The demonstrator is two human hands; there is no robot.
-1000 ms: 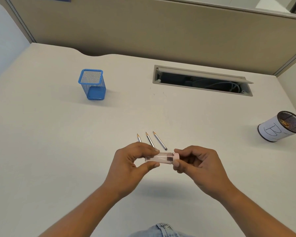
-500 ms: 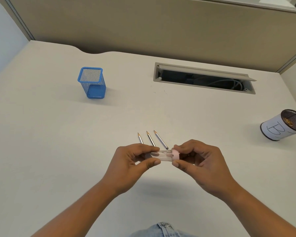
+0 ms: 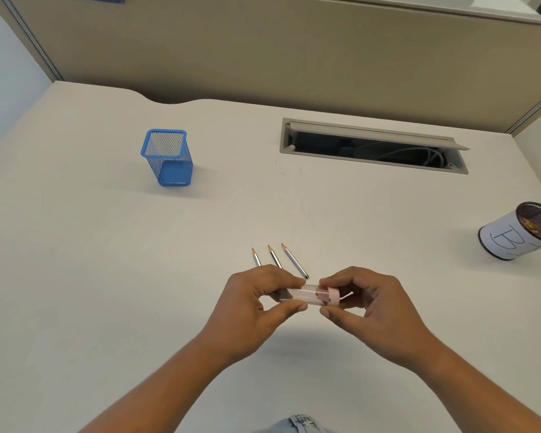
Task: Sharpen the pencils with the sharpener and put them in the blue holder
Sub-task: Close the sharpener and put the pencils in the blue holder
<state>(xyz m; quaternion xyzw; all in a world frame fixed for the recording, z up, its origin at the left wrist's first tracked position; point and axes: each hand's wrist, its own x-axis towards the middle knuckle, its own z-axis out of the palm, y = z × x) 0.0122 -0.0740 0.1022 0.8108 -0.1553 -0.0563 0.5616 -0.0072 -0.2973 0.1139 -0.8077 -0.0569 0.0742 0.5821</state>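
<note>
Three grey pencils [image 3: 292, 259] lie side by side on the desk, tips pointing away, their near ends partly hidden by my hands. Just in front of them I hold a small sharpener [image 3: 310, 295] with a clear tube and a pink cap. My left hand [image 3: 253, 310] pinches the clear tube between thumb and fingers. My right hand [image 3: 369, 310] pinches the pink cap end. The blue mesh holder [image 3: 169, 159] stands upright at the far left of the desk, well away from both hands.
A round black mesh cup wrapped in white paper [image 3: 516, 234] stands at the right edge with shavings inside. An open cable slot [image 3: 372, 146] is cut into the desk at the back. A beige partition [image 3: 263, 48] closes off the far side.
The pink cap has come slightly away from the clear tube between my hands. Both hands stay in about the same place above the desk.
</note>
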